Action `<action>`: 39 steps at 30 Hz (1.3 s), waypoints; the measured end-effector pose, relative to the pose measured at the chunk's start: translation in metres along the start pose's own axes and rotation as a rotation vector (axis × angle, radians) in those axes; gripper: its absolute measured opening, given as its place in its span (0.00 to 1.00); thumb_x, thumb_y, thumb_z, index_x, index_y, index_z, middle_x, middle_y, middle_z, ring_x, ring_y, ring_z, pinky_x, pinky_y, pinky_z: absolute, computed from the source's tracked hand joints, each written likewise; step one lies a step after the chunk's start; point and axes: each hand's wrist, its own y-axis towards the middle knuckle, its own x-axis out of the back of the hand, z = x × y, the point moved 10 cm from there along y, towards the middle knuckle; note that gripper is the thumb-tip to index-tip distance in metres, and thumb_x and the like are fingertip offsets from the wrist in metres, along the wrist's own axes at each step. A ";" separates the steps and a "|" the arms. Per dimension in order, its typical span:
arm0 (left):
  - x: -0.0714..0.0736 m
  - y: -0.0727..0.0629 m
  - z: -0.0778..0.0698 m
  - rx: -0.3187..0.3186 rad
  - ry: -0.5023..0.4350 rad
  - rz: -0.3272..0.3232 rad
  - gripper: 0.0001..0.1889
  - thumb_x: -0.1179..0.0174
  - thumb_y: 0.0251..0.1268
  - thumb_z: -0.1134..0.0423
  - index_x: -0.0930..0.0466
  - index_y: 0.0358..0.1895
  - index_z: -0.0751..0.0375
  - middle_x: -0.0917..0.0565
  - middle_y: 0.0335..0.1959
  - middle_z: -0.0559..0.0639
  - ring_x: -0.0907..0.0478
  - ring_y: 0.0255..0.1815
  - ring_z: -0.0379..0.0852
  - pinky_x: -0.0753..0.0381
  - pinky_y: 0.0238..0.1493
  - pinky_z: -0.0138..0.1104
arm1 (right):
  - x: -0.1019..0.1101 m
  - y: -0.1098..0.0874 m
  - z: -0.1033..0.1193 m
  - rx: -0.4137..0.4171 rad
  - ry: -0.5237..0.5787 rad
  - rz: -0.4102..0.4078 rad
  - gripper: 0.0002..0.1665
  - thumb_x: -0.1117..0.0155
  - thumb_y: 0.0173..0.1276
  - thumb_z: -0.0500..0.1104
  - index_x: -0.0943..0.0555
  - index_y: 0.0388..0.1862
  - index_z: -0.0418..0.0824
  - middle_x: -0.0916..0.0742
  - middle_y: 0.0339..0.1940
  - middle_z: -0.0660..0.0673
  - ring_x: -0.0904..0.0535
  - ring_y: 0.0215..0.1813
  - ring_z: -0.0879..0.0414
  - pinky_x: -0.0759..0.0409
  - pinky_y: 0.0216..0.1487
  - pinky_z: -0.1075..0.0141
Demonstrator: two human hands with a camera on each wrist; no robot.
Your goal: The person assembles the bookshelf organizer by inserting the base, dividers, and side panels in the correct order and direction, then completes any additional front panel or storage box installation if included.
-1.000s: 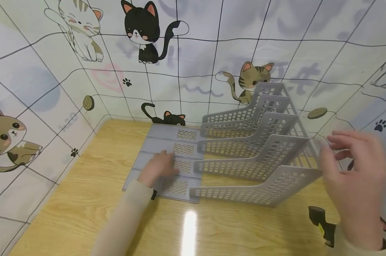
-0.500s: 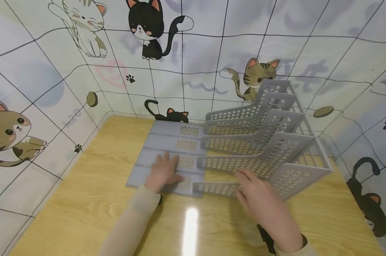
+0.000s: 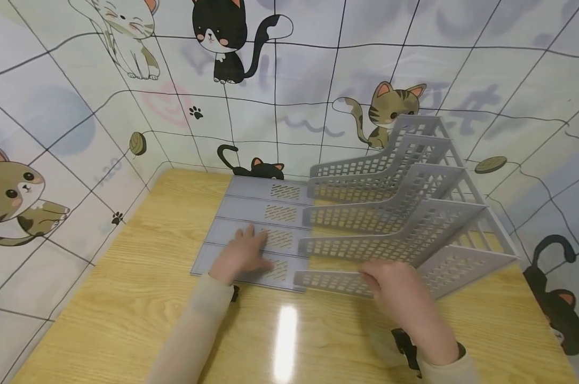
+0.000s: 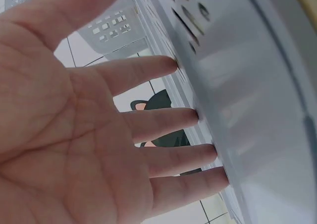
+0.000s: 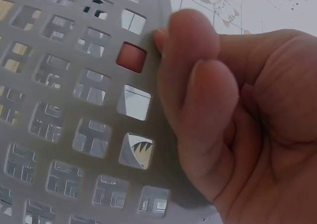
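A grey plastic file rack (image 3: 356, 242) stands on the wooden table, its several perforated dividers upright. Left of it lies a flat grey slotted panel (image 3: 258, 205), against the rack's front ends; whether the two are joined, I cannot tell. My left hand (image 3: 241, 250) rests on this panel. In the left wrist view its fingers (image 4: 168, 120) are extended, with the tips touching the panel. My right hand (image 3: 397, 282) grips the top edge of the nearest divider (image 3: 334, 280). In the right wrist view, one fingertip shows through a hole in the perforated divider (image 5: 64, 100); other fingers curl on the near side.
The wooden table (image 3: 126, 277) extends to the left and in front of the rack. A wall covering (image 3: 294, 69) with cartoon cats stands close behind the rack and along both sides of the table.
My right hand has moved left from beyond the rack's right end and taken hold of the nearest divider's top edge. My left hand stays on the panel, shifting only slightly.
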 end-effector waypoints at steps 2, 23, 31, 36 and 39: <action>-0.001 -0.002 0.000 -0.009 0.009 0.018 0.48 0.25 0.60 0.46 0.37 0.80 0.60 0.48 0.82 0.72 0.53 0.80 0.78 0.41 0.73 0.69 | 0.000 -0.001 -0.002 -0.003 0.004 0.015 0.11 0.24 0.61 0.29 0.10 0.35 0.45 0.10 0.31 0.51 0.18 0.26 0.60 0.20 0.28 0.65; -0.003 -0.003 -0.005 -0.024 0.054 0.053 0.46 0.30 0.66 0.49 0.41 0.81 0.62 0.51 0.82 0.73 0.54 0.79 0.80 0.41 0.73 0.68 | 0.001 -0.001 0.001 -0.005 -0.025 0.048 0.25 0.27 0.63 0.28 0.29 0.19 0.50 0.31 0.15 0.58 0.43 0.20 0.65 0.39 0.24 0.70; -0.002 -0.005 -0.005 -0.022 0.042 0.067 0.46 0.29 0.66 0.50 0.42 0.81 0.61 0.52 0.82 0.73 0.55 0.79 0.80 0.40 0.73 0.68 | -0.004 0.002 0.011 0.032 -0.020 0.021 0.37 0.35 0.61 0.20 0.47 0.18 0.51 0.47 0.19 0.58 0.52 0.22 0.65 0.50 0.24 0.71; -0.002 -0.005 -0.007 -0.022 0.061 0.066 0.46 0.30 0.66 0.48 0.42 0.81 0.61 0.51 0.82 0.74 0.55 0.79 0.80 0.39 0.72 0.68 | -0.005 0.001 0.013 0.044 -0.031 -0.003 0.37 0.33 0.61 0.21 0.46 0.16 0.51 0.47 0.17 0.58 0.52 0.21 0.66 0.51 0.23 0.73; -0.004 -0.003 -0.007 -0.020 0.070 0.062 0.46 0.30 0.67 0.47 0.41 0.81 0.62 0.51 0.82 0.74 0.54 0.79 0.81 0.39 0.72 0.68 | -0.006 0.001 0.012 0.040 -0.030 0.011 0.34 0.30 0.63 0.25 0.41 0.15 0.49 0.44 0.15 0.58 0.50 0.20 0.66 0.48 0.22 0.73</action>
